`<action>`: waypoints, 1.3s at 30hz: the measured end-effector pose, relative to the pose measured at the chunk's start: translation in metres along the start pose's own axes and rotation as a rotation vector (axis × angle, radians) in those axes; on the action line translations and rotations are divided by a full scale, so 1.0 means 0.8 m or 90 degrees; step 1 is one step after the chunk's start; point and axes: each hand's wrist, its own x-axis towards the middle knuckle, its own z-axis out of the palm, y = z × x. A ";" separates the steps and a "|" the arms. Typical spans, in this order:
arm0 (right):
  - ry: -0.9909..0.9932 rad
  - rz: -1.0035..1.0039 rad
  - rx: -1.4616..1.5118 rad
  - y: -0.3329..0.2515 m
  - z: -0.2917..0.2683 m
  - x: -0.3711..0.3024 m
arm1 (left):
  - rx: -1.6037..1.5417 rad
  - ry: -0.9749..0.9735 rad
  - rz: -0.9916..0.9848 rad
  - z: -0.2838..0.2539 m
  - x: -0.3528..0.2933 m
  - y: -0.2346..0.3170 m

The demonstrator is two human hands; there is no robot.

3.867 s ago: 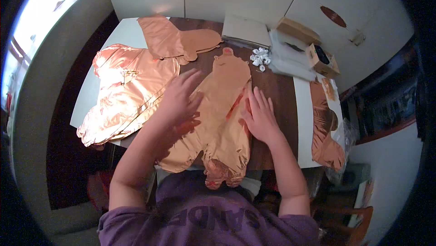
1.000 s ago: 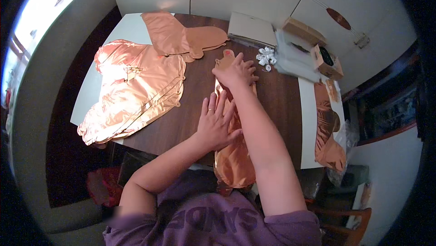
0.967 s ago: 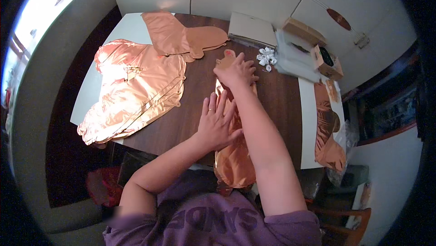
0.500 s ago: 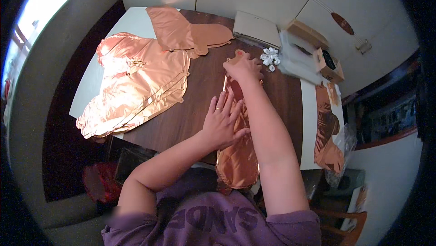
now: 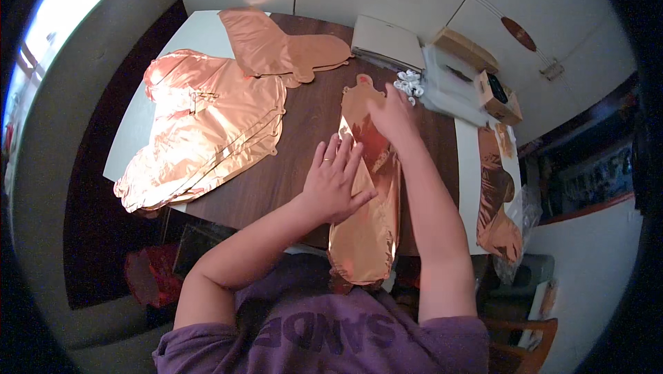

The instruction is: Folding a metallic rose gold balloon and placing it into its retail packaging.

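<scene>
A flat rose-gold foil balloon (image 5: 364, 236) lies lengthwise on the table in front of me, its rounded end over the near edge and a small tab at its far end. My left hand (image 5: 335, 177), with a ring on one finger, rests on its left side, fingers stretched out and holding nothing. Over the balloon's far right edge is my right hand (image 5: 395, 117), slightly blurred, thumb and a finger spread apart. Just beyond it sits a small bundle of white coiled pieces (image 5: 409, 82). Whether the right fingertips touch this bundle I cannot tell.
Several flat rose-gold foil balloons (image 5: 207, 125) are stacked at the left, with another foil piece (image 5: 276, 46) behind. At the back right are a white flat box (image 5: 388, 41), clear plastic sleeves (image 5: 452, 87) and a small open box (image 5: 498, 98). More foil (image 5: 496, 194) lies along the right edge.
My right hand has left the balloon's far end and shifted right, toward the white bundle. The balloon's surface now looks flatter and wider. My left hand has moved slightly left.
</scene>
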 end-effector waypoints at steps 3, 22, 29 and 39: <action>0.017 -0.201 0.048 0.034 -0.019 -0.067 | 0.003 0.038 -0.031 0.003 0.004 -0.012; 0.057 -0.255 -0.007 0.078 0.012 -0.097 | 0.090 -0.032 0.053 0.019 0.011 -0.010; 0.067 0.046 0.151 0.051 -0.010 -0.035 | 0.059 -0.087 0.021 0.011 0.016 -0.006; 0.116 -0.202 0.099 0.110 0.001 -0.065 | 0.070 -0.085 0.022 0.010 0.013 -0.006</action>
